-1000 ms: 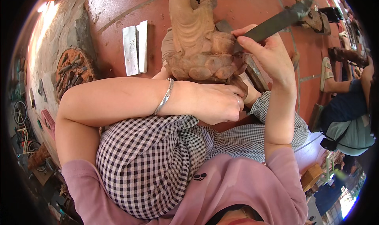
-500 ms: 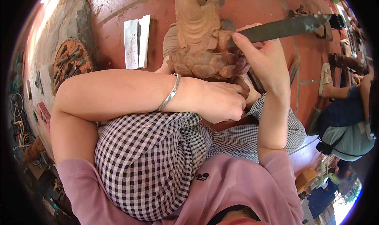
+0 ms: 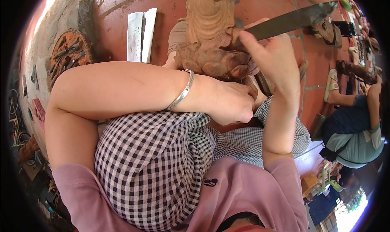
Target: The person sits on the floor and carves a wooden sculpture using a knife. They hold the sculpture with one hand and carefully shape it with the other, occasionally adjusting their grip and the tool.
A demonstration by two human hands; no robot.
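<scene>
A carved wooden statue (image 3: 211, 24) with a draped robe and a lotus-petal base (image 3: 215, 60) stands beyond my arms, its top cut off by the picture's edge. My left hand (image 3: 231, 102) is closed at the foot of the lotus base, its fingertips partly hidden under the wood. Above it, my right hand (image 3: 276, 59) grips a broad dark knife (image 3: 292, 21) close to one end, thumb and fingers on either side. The gripped end lies by the statue's lap; the tapered end points to the far right. Whether the knife touches the wood I cannot tell.
A folded white paper strip (image 3: 141, 37) lies on the red tiles. To the left, a round tray (image 3: 88, 55) holds several carving tools. A dark wood chunk (image 3: 325, 32) rests at the far right. Another person in sandals (image 3: 331, 85) sits at the right.
The knife's far end has swung up and away, so the blade slants more steeply. My left hand keeps its place at the base. The whole view has shifted slightly.
</scene>
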